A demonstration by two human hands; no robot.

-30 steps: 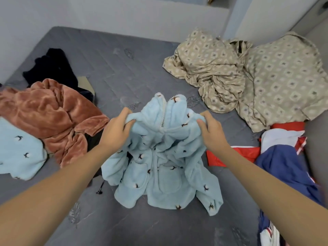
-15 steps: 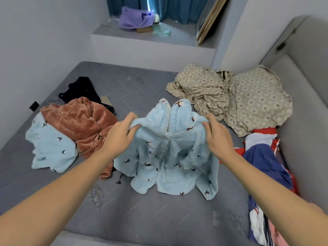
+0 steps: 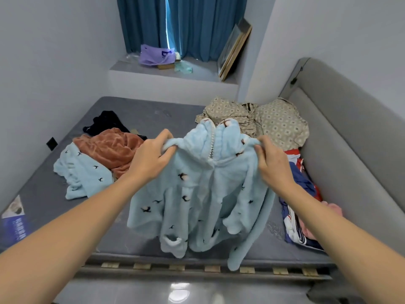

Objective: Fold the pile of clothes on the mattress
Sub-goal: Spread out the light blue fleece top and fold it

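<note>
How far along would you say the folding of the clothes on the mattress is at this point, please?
Nothing looks folded yet. In hand: the left hand and right hand pinch the shoulders of the light blue fleece jacket, holding it up over the mattress. Left: the rust fleece garment, the other light blue piece, a black garment, the beige patterned fabric and the red, white and navy heap all lie crumpled.

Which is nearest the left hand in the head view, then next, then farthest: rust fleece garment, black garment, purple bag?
From the left hand:
1. Rust fleece garment, just to its left on the mattress.
2. Black garment, behind the rust one, toward the far left of the mattress.
3. Purple bag, on the ledge by the curtain, beyond the mattress.
</note>
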